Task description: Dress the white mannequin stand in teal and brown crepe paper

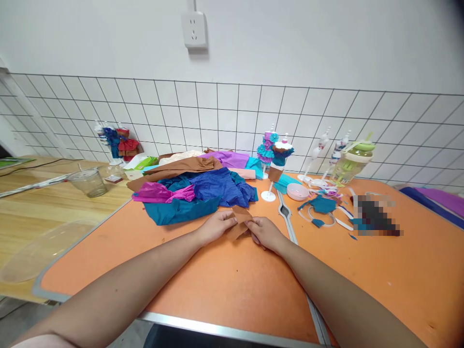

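Observation:
Between my two hands is a small piece of brown paper [239, 215], folded or creased, just above the orange table [224, 285]. My left hand [214, 228] pinches its left edge between thumb and fingers. On the other side, my right hand [266, 233] grips the right edge with its fingers curled under. Behind the paper lies a heap of crumpled crepe-like sheets, with a blue sheet [224, 186], a teal sheet [181, 210], a magenta sheet [163, 192] and a brown sheet [181, 166]. A small white stand dressed in brown and teal paper [276, 172] stands beyond my right hand.
At the right lie teal scraps [323, 204], white strips and a blurred dark object [377, 215]. A pink bowl [297, 192] and a green-lidded bottle [353, 162] stand behind. Dressed stands [126, 144] and a glass cup [90, 181] are at the left. A metal seam [290, 227] crosses the table.

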